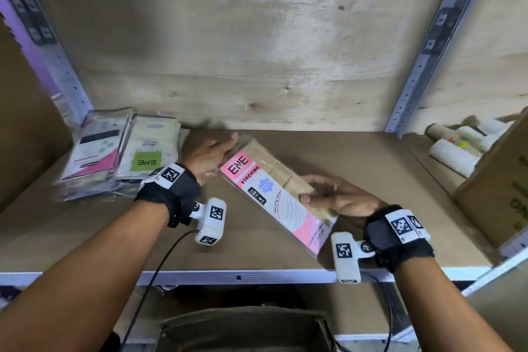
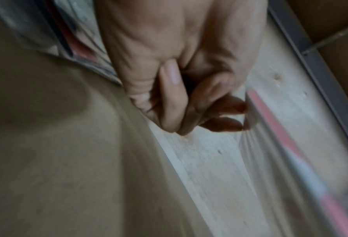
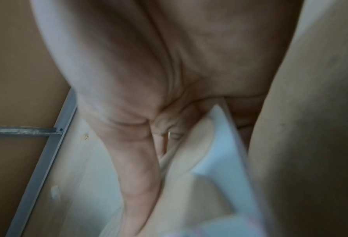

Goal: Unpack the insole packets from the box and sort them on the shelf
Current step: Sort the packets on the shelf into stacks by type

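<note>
Right hand [image 1: 340,198]: pinches the packet's [image 1: 274,194] lower edge, frame centre, steadying it.
Left hand [image 1: 210,157]: fingertips touch its top end, guiding.
Stack [image 1: 120,157]: left, sorted.

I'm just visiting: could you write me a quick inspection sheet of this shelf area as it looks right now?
Surface: brown shelf board, metal front edge.
Job's things: pink ENE stocking packet held over the shelf; packet stacks far left; open box below.
Clutter: paper cups, cardboard carton on the right.
Grips: left hand touches the packet's top end; right hand pinches its side.
Cables: black wrist-camera leads.
Surroundings: plywood back panel, slotted uprights.
</note>
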Demonstrator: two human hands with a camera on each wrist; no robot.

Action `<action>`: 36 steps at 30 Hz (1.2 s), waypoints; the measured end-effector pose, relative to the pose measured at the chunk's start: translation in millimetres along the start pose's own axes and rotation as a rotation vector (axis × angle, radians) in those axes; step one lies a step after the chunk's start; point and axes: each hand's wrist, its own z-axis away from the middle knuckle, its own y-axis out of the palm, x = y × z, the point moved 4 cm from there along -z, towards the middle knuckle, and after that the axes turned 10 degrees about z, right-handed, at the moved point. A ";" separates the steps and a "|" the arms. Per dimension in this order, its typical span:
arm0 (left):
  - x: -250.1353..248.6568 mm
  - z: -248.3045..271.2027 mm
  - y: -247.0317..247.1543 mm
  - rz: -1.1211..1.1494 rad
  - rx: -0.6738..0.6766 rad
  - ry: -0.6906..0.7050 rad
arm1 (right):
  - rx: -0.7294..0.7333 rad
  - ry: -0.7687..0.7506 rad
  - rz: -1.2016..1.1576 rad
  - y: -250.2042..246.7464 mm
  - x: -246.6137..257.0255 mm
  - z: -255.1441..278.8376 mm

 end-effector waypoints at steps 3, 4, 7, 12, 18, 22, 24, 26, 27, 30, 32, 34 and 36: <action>0.5 7.8 4.5 0.145 0.111 -0.055 | -0.002 -0.005 0.054 1.4 3.7 3.1; 1.6 8.7 5.0 0.149 0.127 -0.063 | -0.018 -0.002 0.070 0.6 3.8 4.2; 9.6 6.8 7.7 0.234 0.041 -0.115 | -0.063 0.019 0.030 -5.0 -1.7 8.9; 13.8 8.6 21.5 0.334 -0.061 -0.132 | -0.241 0.007 -0.180 -15.1 -8.0 14.8; 22.3 29.3 76.6 0.136 0.228 -0.170 | -0.411 0.000 -0.303 -13.2 -7.2 10.7; 29.8 29.1 88.6 0.137 0.299 -0.143 | -0.435 0.039 -0.303 -13.3 -14.0 9.1; 31.1 26.8 86.8 0.195 0.302 -0.165 | -0.471 0.089 -0.222 -19.6 -18.1 11.6; 33.6 25.8 85.6 0.220 0.310 -0.192 | -0.495 0.178 -0.054 -28.0 -22.4 13.7; 35.1 25.8 86.3 0.216 0.313 -0.204 | -0.498 0.227 0.045 -31.4 -23.5 14.6; 38.8 26.1 90.6 0.143 0.277 -0.225 | -0.523 0.360 0.276 -38.2 -24.2 16.5; 38.9 24.5 93.9 0.063 0.232 -0.228 | -0.540 0.411 0.342 -38.2 -22.8 16.6; 37.3 22.9 95.0 -0.034 0.179 -0.229 | -0.538 0.442 0.345 -36.4 -21.5 16.4; 36.2 21.2 93.8 -0.129 0.130 -0.231 | -0.549 0.456 0.338 -36.0 -20.5 16.6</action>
